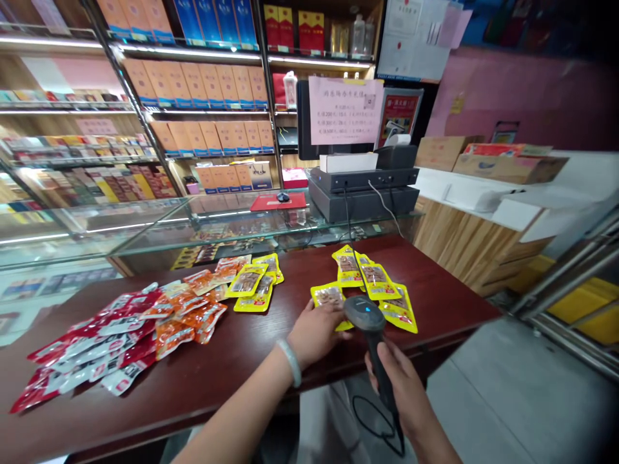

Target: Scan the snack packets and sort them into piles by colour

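Note:
My right hand [403,386] grips the handle of a black barcode scanner [368,320], its head aimed at yellow snack packets. My left hand [315,332], a pale bangle on its wrist, rests on one yellow packet [327,296] on the dark red counter [300,361], fingers curled over the packet's near edge. More yellow packets [374,283] lie just right of the scanner head. A second cluster of yellow packets [255,287] sits to the left, beside orange packets [193,309] and red packets [97,348].
A glass display case [145,225] runs behind the counter, carrying a black cash register [362,187], a monitor with a pink notice [344,111], and a red mouse pad [278,202]. Shelves of boxed goods [203,84] fill the wall. The scanner's cable [372,419] hangs below.

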Tool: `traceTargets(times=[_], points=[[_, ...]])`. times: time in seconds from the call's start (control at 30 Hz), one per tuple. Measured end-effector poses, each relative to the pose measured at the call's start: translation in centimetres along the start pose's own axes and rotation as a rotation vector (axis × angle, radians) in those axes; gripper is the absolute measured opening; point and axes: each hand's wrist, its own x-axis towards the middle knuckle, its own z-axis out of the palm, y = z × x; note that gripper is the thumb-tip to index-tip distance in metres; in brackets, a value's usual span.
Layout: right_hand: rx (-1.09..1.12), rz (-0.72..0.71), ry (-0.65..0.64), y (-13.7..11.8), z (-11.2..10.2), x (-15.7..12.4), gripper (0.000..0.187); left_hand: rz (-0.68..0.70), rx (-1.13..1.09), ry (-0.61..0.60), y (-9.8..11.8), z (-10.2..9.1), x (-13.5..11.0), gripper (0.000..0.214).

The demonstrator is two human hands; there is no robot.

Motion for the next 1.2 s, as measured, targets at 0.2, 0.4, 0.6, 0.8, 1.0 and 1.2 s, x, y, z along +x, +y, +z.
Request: traceTargets(times=[0.2,0.4,0.6,0.8,1.0,1.2], points=[[-0.032,0.044,-0.054,1.1,1.0,0.1,0.052,-0.435,0.09,0.233,-2.9,-1.4,-3.8,0.026],[-0.128,0.06,-0.08,1.1,2.1,0.3,0.055,-0.638,0.345,0.256,-3.0,-0.4,-3.1,0.056],[-0.115,0.034,-0.029,1.3,2.0,0.4,0.057,-0.647,0.255,0.115,-3.7,0.0,-2.4,0.041],[-0.066,0.049,-0.113,0.7,3.1,0.3,0.045,-0.672,0.206,0.109,-4.0,-0.6,-3.6,0.036],[-0.052,0.089,-0.164,0.6,4.4,0.2,0.044,-0.705,0.156,0.15,-4.4,-0.9,-4.6,0.031],[-0.004,0.118,-0.152,0.8,4.5,0.2,0.042,-0.866,0.166,0.328,-8.4,-4.5,-6.3,0.039]])
